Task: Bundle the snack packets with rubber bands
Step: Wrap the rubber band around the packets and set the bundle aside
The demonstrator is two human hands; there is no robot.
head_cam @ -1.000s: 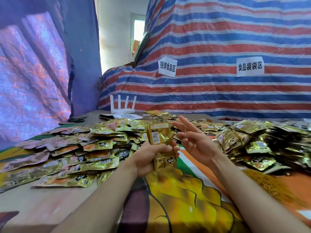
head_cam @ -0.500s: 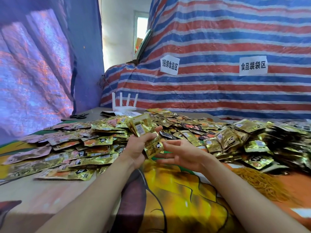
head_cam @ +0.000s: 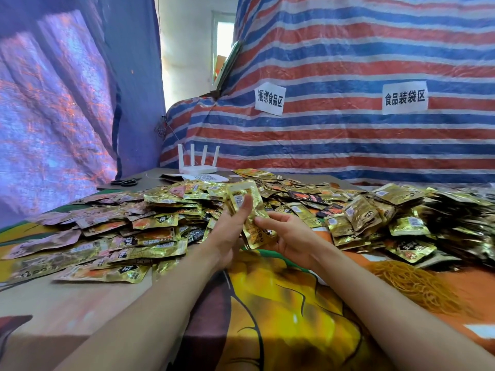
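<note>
Head view: left hand (head_cam: 227, 231) and right hand (head_cam: 290, 236) both grasp a gold packet stack (head_cam: 247, 212), fingers (head_cam: 245, 207) pressed on its face. Loose packets (head_cam: 150, 226) crowd beyond the fingers; rubber bands (head_cam: 412, 285) lie right. Bare surface (head_cam: 80, 311) nearer, below the wrists.

Gold packets (head_cam: 249, 210), red-blue-white striped tarp (head_cam: 348, 137)

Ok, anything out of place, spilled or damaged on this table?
Nothing looks damaged. Loose snack packets sprawl in an unsorted heap across the table, and rubber bands lie in a loose pile on the right. The left hand and right hand hold a small stack of packets.
</note>
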